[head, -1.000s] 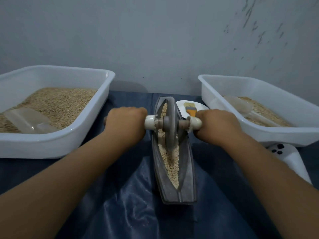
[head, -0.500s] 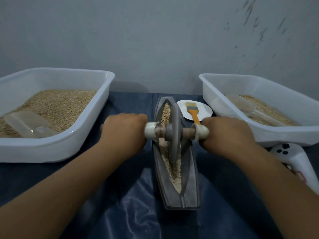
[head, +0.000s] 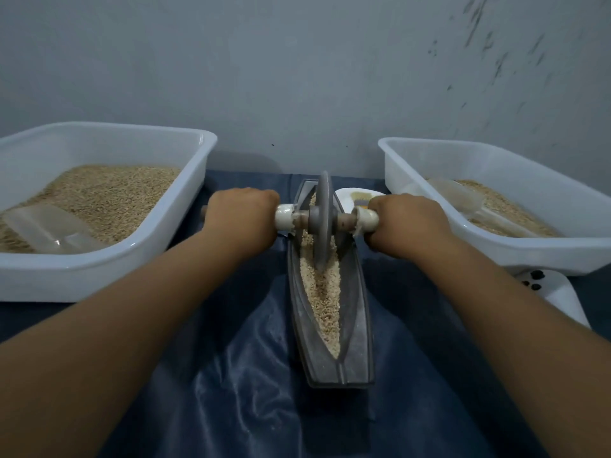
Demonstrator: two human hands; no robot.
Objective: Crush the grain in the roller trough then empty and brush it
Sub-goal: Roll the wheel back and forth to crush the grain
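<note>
Grip: left hand and right hand clamped on roller handles | Place: centre frame, trough | Risk: uneven push tips roller, spilling grain onto surface

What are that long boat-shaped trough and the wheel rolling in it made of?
The trough looks like dull grey cast metal, matte and smooth-walled, though hard plastic is possible. The wheel has the same grey matte look. Its handles appear wooden with whitish wrapped ends.
</note>
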